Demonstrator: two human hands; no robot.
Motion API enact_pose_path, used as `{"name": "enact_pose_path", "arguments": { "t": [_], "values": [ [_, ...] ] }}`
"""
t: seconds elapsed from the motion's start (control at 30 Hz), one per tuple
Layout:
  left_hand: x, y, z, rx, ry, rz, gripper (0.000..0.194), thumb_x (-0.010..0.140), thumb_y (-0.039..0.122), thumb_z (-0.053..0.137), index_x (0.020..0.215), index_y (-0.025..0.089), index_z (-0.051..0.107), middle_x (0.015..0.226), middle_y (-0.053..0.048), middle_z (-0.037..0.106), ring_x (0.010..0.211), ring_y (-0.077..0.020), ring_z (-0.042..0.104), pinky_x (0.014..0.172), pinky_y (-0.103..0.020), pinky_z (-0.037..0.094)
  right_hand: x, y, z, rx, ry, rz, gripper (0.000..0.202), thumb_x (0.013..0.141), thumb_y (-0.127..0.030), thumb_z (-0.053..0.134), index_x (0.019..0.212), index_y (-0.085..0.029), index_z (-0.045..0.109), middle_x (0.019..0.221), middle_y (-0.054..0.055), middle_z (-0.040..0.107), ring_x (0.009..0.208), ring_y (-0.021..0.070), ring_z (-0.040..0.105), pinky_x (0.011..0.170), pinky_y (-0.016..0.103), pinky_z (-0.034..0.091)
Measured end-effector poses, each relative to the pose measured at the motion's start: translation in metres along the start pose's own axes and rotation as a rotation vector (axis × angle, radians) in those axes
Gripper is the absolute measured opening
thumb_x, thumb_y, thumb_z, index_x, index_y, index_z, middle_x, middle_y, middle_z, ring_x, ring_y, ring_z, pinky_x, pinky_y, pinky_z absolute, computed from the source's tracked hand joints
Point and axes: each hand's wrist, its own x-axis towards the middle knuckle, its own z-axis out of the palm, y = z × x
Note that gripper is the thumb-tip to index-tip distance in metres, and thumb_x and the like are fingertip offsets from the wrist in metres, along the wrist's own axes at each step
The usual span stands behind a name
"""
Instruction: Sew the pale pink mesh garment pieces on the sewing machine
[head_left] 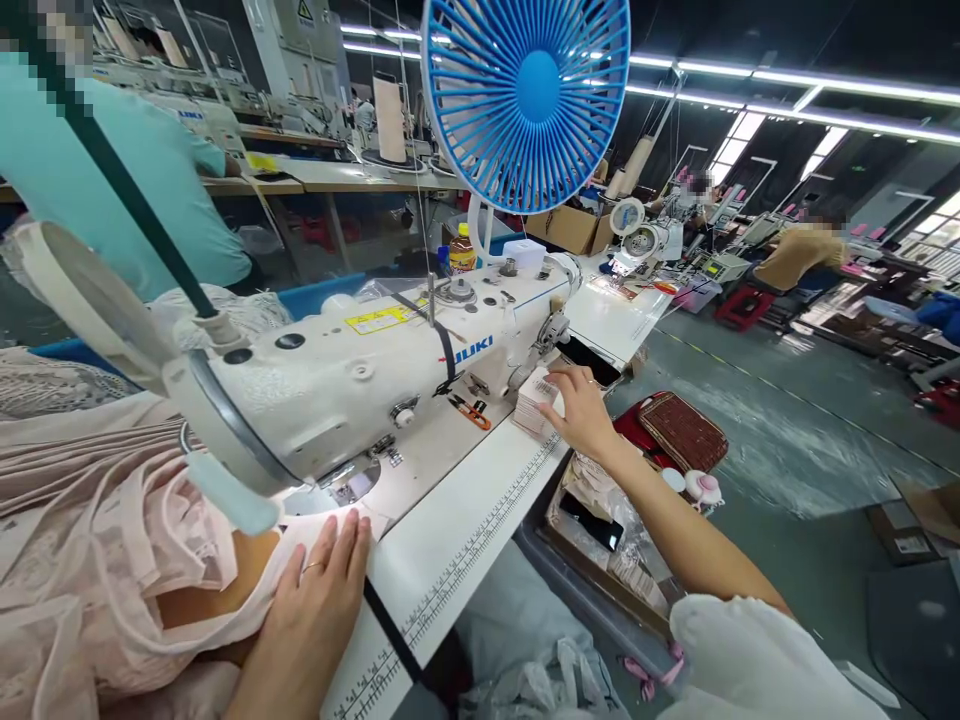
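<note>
My left hand [319,585] lies flat with fingers stretched out on the edge of a pale pink garment [184,545], close beside the needle area of a white sewing machine [330,370]. Part of the garment's edge runs under the machine's head. Over at the right end of the machine, my right hand [581,408] has its thumb and fingers on a stack of small white printed labels [534,400]. The thumb rests against the near side of the stack, the fingertips on its top. A pair of orange thread snips [471,412] lies on the machine bed.
A blue fan [538,90] stands behind the machine. Below the table edge, a grey bin [536,535] holds a box with labels and a phone [592,520]. A red stool with a woven cushion [684,430] is to the right. A co-worker in turquoise [112,190] sits at far left.
</note>
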Motion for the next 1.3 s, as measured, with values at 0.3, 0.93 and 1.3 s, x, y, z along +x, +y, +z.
{"name": "enact_pose_path", "arguments": {
  "t": [0.3,0.93,1.3],
  "values": [
    [0.003,-0.004,-0.009,0.012,-0.050,0.018,0.055,0.086,0.000,0.034,0.135,0.006,0.057,0.142,-0.020,0.053,0.130,-0.0324,0.053,0.095,-0.040,0.051,0.014,-0.014,-0.008,-0.081,-0.100,0.204,0.021,0.097,-0.023,0.047,0.087,-0.017,0.065,0.090,0.010,0.069,0.082,0.0247,0.063,0.071,0.034,0.046],
    [0.031,0.015,-0.042,-0.038,-0.315,-0.171,0.051,0.087,-0.005,0.038,0.135,0.000,0.054,0.140,-0.024,0.053,0.131,-0.0346,0.050,0.106,-0.044,0.046,0.022,-0.175,0.080,0.177,-0.339,-0.357,0.015,0.088,-0.020,0.059,0.100,-0.014,0.060,0.108,0.017,0.062,0.097,0.0305,0.057,0.085,0.042,0.049],
    [0.030,0.021,-0.033,-0.046,-0.301,-0.218,0.050,0.091,0.000,0.037,0.138,0.004,0.053,0.142,-0.021,0.053,0.131,-0.0337,0.052,0.102,-0.045,0.048,0.021,-0.186,0.065,0.058,-0.591,-0.515,0.014,0.092,-0.006,0.050,0.089,-0.017,0.058,0.088,0.007,0.064,0.075,0.0202,0.059,0.063,0.029,0.041]
  ]
}}
